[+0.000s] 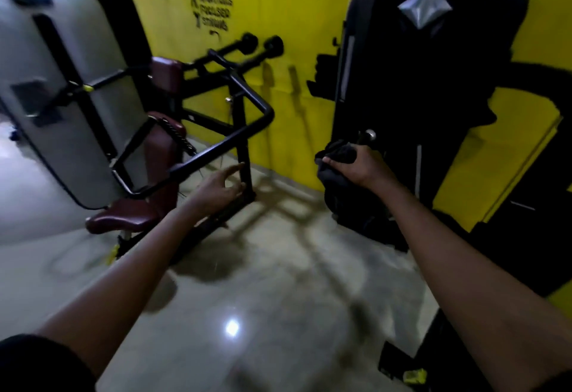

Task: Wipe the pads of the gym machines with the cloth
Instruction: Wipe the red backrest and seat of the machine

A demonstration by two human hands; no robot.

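A gym machine stands at the left with dark red pads: a seat pad low down, a back pad above it and a smaller upper pad. My left hand reaches out open, fingers apart, close to the machine's black upright post, right of the pads. My right hand is shut on a dark cloth, which hangs bunched in front of a second, black machine at the right. The picture is blurred.
A grey shroud panel with black bars covers the left machine's side. A bent black handle bar juts toward me. Behind is a yellow wall with black lettering. The floor is glossy pale tile.
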